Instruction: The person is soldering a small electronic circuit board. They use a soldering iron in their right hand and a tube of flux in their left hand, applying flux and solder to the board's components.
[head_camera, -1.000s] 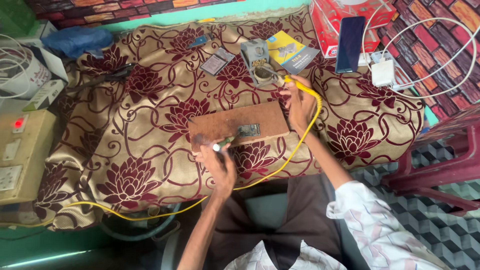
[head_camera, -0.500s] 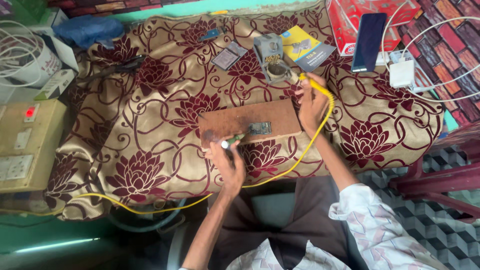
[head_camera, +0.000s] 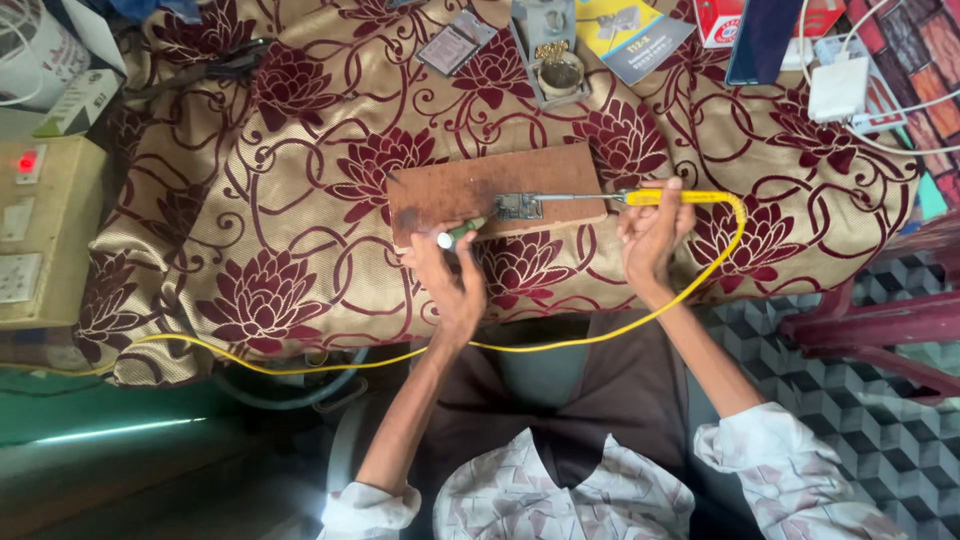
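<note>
So the wooden board (head_camera: 470, 190) sits mid-table on the floral cloth (head_camera: 250, 250), with a small circuit board (head_camera: 518, 207) on it. The left hand (head_camera: 450, 285) is at the board's near edge, the right hand (head_camera: 650, 235) just off its right end, holding a soldering iron (head_camera: 640, 197) whose tip reaches left onto the circuit board. Its cord (head_camera: 560, 345) loops right, then runs along the table's near edge to the left. A soldering stand (head_camera: 552, 60) is behind the board, a switch box (head_camera: 40, 230) far left, a charger (head_camera: 838, 88) far right.
</note>
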